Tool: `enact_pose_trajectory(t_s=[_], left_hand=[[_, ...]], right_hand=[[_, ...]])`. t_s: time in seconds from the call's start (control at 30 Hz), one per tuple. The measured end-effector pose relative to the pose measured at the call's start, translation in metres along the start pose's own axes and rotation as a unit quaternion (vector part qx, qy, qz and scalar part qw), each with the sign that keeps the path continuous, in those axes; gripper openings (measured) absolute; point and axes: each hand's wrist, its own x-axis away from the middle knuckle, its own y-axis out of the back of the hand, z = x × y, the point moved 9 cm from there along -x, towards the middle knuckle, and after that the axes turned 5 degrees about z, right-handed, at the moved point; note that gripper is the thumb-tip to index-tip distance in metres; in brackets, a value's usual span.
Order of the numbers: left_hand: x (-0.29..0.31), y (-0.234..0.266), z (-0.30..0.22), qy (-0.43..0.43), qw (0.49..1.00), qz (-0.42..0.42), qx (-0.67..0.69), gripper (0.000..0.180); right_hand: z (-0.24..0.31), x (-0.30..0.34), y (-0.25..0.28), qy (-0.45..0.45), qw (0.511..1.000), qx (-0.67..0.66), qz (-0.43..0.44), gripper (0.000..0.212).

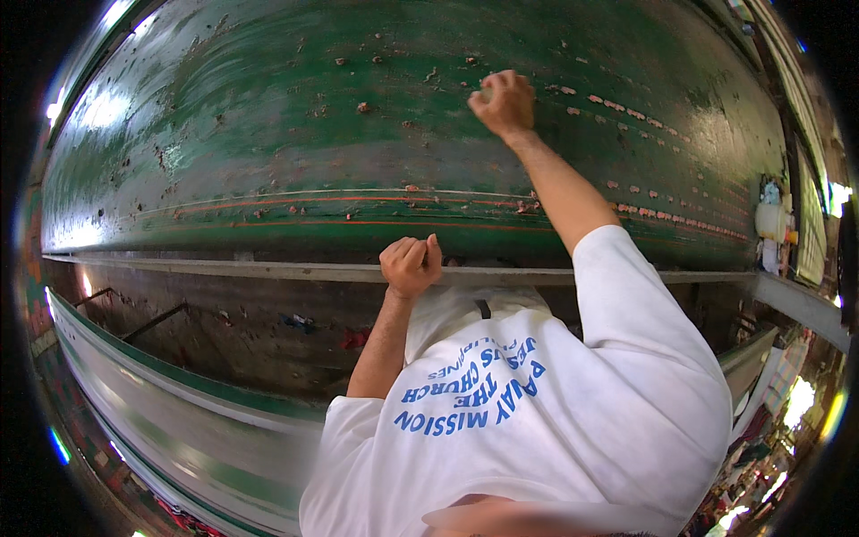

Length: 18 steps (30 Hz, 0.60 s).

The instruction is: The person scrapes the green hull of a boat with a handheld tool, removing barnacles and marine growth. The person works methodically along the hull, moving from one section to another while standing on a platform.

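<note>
The right hand (pixel 506 103) is curled tight at the upper centre of the frame, over the far part of a long green table (pixel 268 116), and a small pale thing (pixel 486 92) seems to show between thumb and fingers, too small and too covered to name. The hand's bunched shape suggests a grip meant to keep that little thing close to the surface, and the arm is stretched out probably because this spot lies well away from the near edge. Just right of it, rows of pale pink marks (pixel 636 115) run toward the right side, while reddish crumbs (pixel 362 107) lie scattered leftward. The left hand (pixel 412 266) is at the centre, folded into a loose fist with the thumb up and nothing visible in it; it sits by the grey rail (pixel 295 271) along the table's near edge, perhaps to stay out of the way or steady the lean, though whether it touches is unclear. Thin orange lines (pixel 304 222) run lengthwise beyond that rail, and another long, glossy surface (pixel 206 438) fills the lower left
</note>
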Motion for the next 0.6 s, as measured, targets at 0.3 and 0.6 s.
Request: enact_pose_trajectory(t_s=[0.3,0.6], left_hand=[[0.005,0.004,0.004,0.019,1.000,0.013,-0.017,0.043],[0.001,0.000,0.002,0.007,1.000,0.025,0.001,0.045]], right_hand=[[0.052,0.106,0.031,0.172,0.972,-0.132,0.092,0.030],[-0.054,-0.016,0.006,0.024,1.000,0.020,-0.002,0.029]])
